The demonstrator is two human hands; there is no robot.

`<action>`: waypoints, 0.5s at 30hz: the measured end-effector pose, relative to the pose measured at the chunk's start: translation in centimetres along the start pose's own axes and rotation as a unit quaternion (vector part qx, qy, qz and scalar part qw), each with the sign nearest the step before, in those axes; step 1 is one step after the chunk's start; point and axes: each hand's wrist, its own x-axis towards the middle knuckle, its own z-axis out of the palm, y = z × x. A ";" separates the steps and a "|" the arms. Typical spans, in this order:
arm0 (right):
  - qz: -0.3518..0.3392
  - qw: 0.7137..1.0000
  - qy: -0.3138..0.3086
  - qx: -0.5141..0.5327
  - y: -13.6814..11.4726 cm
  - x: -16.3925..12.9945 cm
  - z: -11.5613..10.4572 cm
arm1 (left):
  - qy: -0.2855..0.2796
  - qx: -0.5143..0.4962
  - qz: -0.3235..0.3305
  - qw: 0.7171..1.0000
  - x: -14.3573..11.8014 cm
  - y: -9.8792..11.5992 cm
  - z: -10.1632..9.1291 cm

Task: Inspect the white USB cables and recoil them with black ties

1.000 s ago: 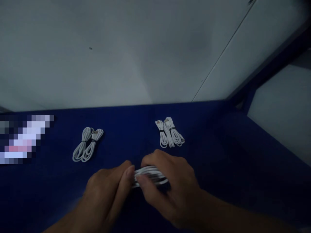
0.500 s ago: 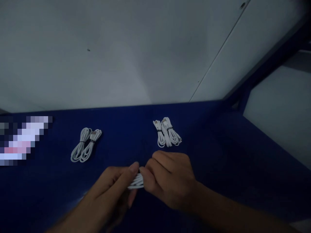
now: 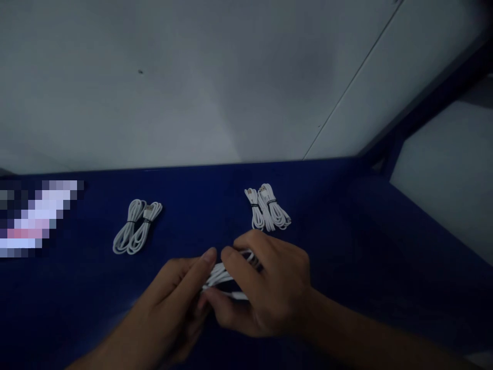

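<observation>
Both hands meet over the near middle of a dark blue table (image 3: 346, 241). My left hand (image 3: 175, 295) and my right hand (image 3: 265, 288) grip one coiled white cable (image 3: 219, 275) between their fingers; most of the coil is hidden by my right hand. A pair of bundled white cables (image 3: 136, 234) lies to the left. Another pair of tied white cables (image 3: 267, 210) lies just beyond my right hand.
A pale grey wall (image 3: 192, 82) rises behind the table's far edge. A blurred-out patch (image 3: 34, 221) sits at the left edge. At the right, a blue frame post (image 3: 427, 97) runs diagonally beside a grey floor area (image 3: 447, 169).
My right hand has shifted slightly up and turned over the cable, and more of the coil now shows between my fingers. The two bundles on the table have not moved.
</observation>
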 end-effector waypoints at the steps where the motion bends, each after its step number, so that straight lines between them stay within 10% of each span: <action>1: 0.005 1.000 -0.018 0.000 0.0 0.1 0.0 | -0.005 0.002 -0.003 1.000 -0.1 0.2 0.1; 15: 0.081 0.981 -0.083 0.156 0.8 0.5 -0.4 | -0.119 0.021 0.079 0.990 -0.6 2.0 0.5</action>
